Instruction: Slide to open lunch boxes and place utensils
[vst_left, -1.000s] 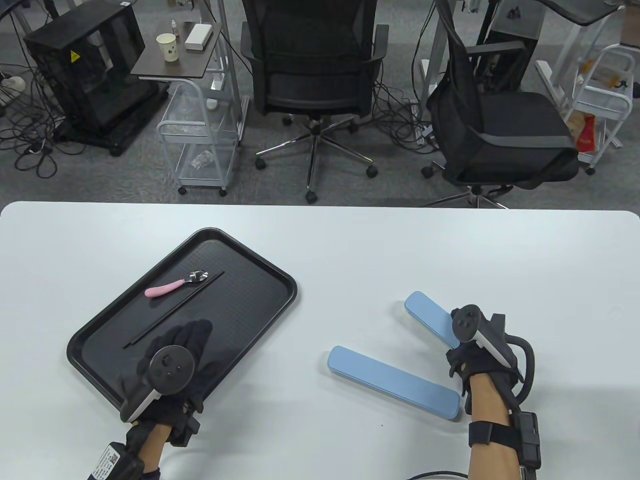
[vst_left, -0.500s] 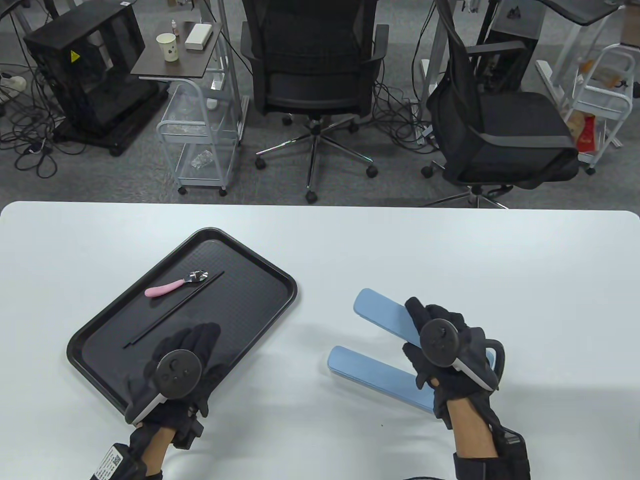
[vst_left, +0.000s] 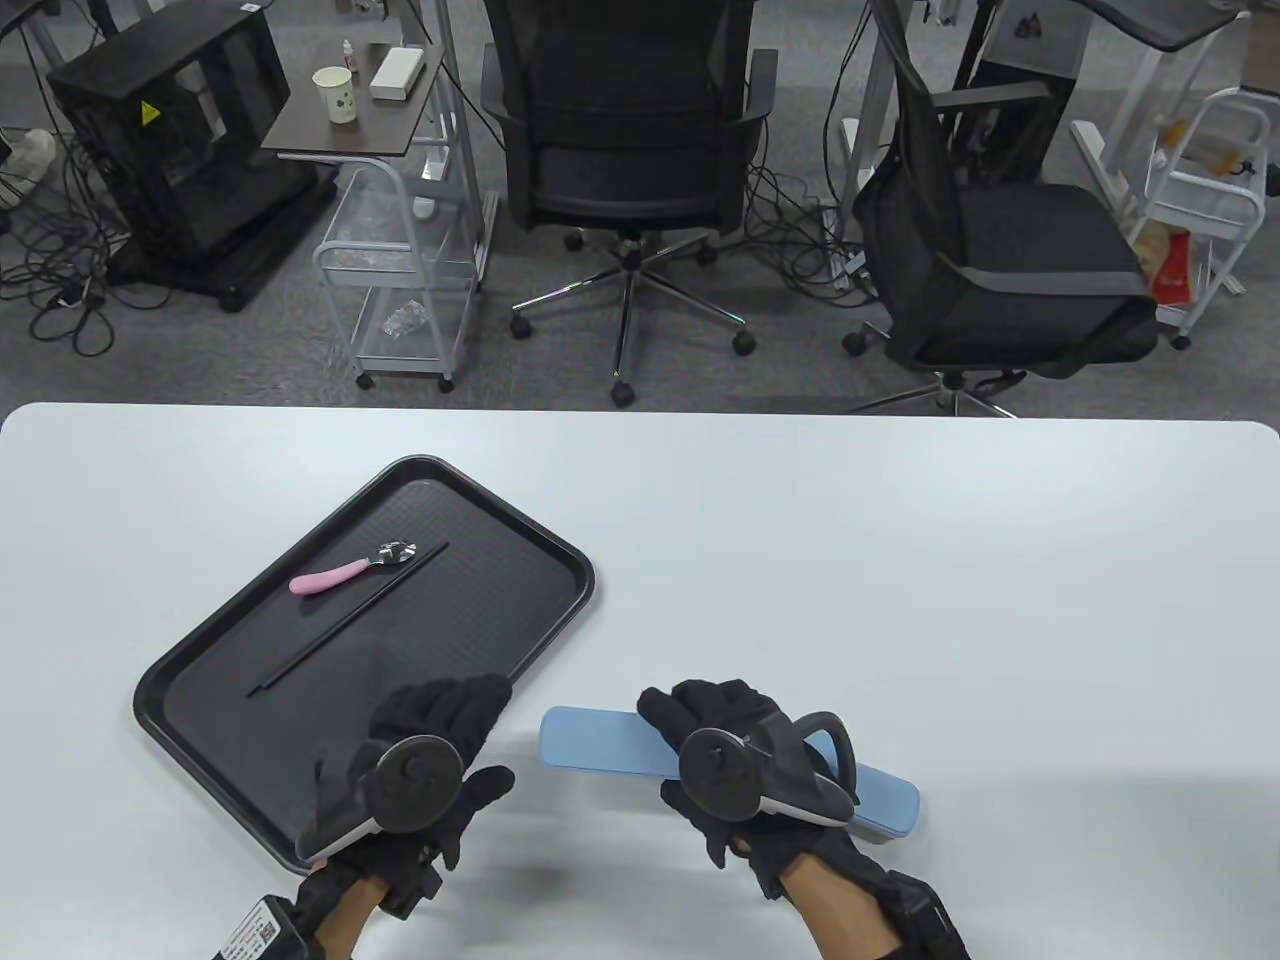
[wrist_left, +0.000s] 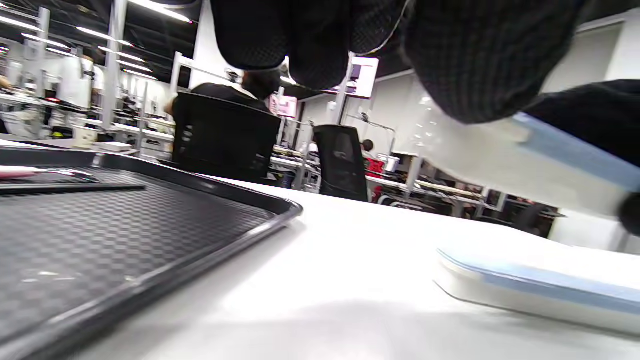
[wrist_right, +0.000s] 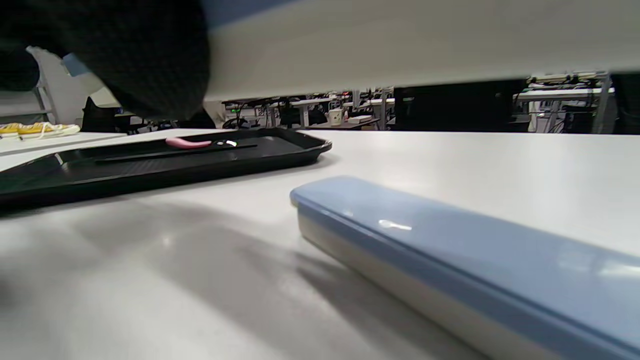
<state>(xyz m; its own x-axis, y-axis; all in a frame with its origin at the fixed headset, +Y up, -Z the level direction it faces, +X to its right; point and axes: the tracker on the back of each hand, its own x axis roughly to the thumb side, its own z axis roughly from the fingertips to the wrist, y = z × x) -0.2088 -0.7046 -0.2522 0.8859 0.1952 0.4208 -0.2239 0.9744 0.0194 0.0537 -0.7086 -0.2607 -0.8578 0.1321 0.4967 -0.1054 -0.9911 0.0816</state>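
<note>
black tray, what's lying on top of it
A pink-handled spoon and a black chopstick lie on the black tray. The left hand covers its near corner.

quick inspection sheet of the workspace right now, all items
surface: white table, bare at the far side
job's things: lifted blue box gripped by the right hand; second blue box lies on the table; pink spoon and black chopstick on the black tray
clutter: nothing seen
hands: left hand holds nothing, at the tray's near corner
cables: tangled on the floor
surroundings: office chairs, carts, paper cup
</note>
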